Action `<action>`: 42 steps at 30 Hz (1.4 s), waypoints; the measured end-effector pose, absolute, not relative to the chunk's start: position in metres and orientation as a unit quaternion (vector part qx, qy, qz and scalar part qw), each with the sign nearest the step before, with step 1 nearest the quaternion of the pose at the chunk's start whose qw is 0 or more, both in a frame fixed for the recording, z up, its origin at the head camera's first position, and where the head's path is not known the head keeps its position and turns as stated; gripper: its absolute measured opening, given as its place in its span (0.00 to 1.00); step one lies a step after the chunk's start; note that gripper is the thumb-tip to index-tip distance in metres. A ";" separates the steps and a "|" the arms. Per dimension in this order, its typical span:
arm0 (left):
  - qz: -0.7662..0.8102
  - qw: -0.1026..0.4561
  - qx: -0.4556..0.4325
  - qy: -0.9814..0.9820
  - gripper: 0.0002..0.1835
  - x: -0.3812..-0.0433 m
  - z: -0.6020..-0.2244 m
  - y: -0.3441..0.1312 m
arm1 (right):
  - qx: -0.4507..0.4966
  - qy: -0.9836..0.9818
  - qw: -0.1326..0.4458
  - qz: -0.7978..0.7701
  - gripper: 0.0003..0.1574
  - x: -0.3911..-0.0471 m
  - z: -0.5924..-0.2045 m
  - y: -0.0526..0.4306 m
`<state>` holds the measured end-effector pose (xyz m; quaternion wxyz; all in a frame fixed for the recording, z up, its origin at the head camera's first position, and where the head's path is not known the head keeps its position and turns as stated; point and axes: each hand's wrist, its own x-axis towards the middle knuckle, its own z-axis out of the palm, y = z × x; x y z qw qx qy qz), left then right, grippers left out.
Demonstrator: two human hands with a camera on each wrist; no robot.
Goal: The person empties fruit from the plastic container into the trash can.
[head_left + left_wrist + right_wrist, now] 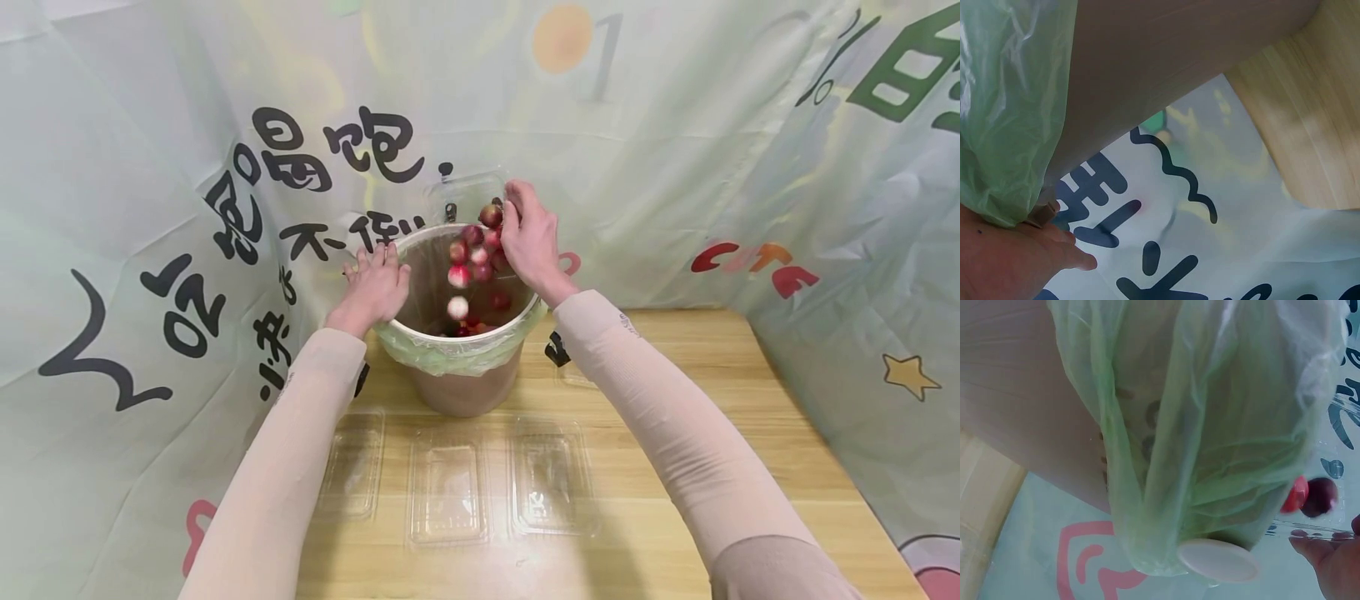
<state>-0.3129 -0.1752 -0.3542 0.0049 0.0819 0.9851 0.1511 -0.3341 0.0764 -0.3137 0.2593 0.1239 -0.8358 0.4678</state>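
Observation:
My right hand (531, 233) grips the edge of a clear plastic box (467, 185), tipped steeply over a brown bin (468, 393). Several small round red fruits (480, 254) tumble from the box into the bin, where more red fruit lies low inside. The right wrist view shows two of the fruits (1319, 497) beside the right fingers. My left hand (373, 287) rests on the left side of the bin's rim, fingers spread. In the left wrist view that hand lies against the pale green bin liner (1013, 112).
Three clear plastic boxes stand in a row before the bin: left (354, 467), middle (450, 492) and right (551, 479). Another clear piece (576, 375) lies partly behind my right forearm. A printed cloth (652, 208) hangs close behind the wooden table (720, 417).

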 end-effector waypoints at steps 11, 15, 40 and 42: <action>0.153 0.011 0.080 0.985 0.38 -0.313 -0.353 -0.175 | 0.116 -0.843 0.251 0.462 0.21 -0.333 -0.312 0.078; 0.155 0.011 0.079 0.985 0.38 -0.313 -0.353 -0.175 | 0.115 -0.842 0.251 0.463 0.21 -0.332 -0.312 0.079; 0.149 0.006 0.079 0.986 0.38 -0.311 -0.353 -0.174 | 0.135 -0.831 0.280 0.462 0.21 -0.329 -0.310 0.079; 0.149 0.006 0.079 0.986 0.38 -0.311 -0.353 -0.174 | 0.137 -0.830 0.282 0.462 0.21 -0.329 -0.310 0.079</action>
